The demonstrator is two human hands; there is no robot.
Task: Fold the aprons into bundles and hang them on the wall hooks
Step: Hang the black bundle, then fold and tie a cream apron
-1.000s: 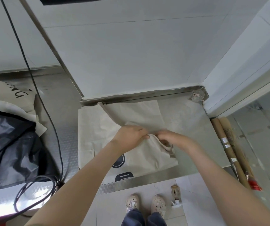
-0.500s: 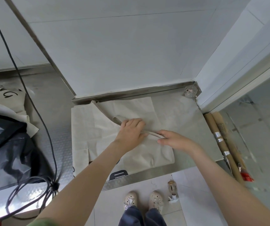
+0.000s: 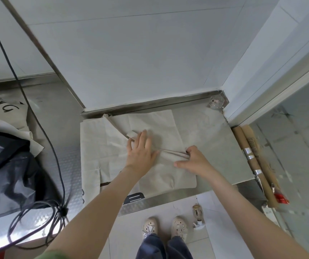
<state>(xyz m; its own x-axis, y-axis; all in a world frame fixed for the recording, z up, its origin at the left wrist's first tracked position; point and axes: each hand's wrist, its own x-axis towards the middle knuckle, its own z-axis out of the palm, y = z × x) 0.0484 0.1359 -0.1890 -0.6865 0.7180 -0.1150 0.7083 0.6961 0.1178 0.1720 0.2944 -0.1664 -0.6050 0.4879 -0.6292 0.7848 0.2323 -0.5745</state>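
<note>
Pressing flat on the beige cloth apron, the left hand lies with fingers spread, gripping nothing. The right hand pinches the apron's narrow beige strap between curled fingers, thumb stretched along the fabric. The apron lies partly folded on the steel worktop, against the white wall

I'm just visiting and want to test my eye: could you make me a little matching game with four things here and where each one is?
1. beige apron
2. black cable
3. cardboard tubes
4. black plastic bag

a. coiled near the counter's front edge
b. far left on the counter
c. flat under both hands
d. off the counter's right edge

Pairs: 1-c, 2-a, 3-d, 4-b
</note>
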